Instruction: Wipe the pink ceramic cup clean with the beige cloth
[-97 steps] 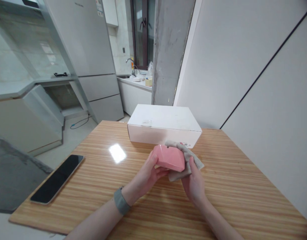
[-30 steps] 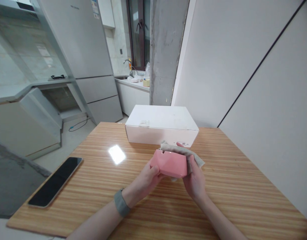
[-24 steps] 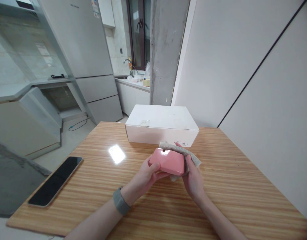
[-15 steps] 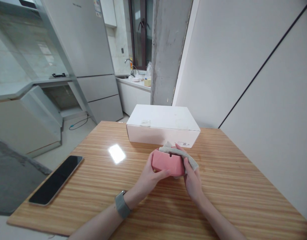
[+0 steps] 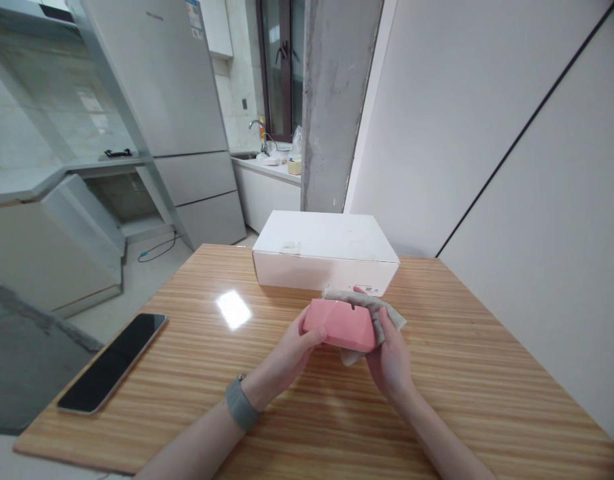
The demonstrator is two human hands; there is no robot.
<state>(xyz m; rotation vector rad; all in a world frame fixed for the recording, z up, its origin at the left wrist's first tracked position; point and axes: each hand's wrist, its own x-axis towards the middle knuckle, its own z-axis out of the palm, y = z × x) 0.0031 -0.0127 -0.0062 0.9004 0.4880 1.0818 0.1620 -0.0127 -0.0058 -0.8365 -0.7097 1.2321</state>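
My left grip (image 5: 291,353) is closed on the left end of the pink case (image 5: 339,325), thumb on top, so it does not wobble over the surface (image 5: 487,400). My right grip (image 5: 391,357) is closed on a gray cloth (image 5: 387,308), folded around the case's right end so it touches there. The white box (image 5: 327,250) sits just behind. The phone (image 5: 111,363) lies well apart, on my left.
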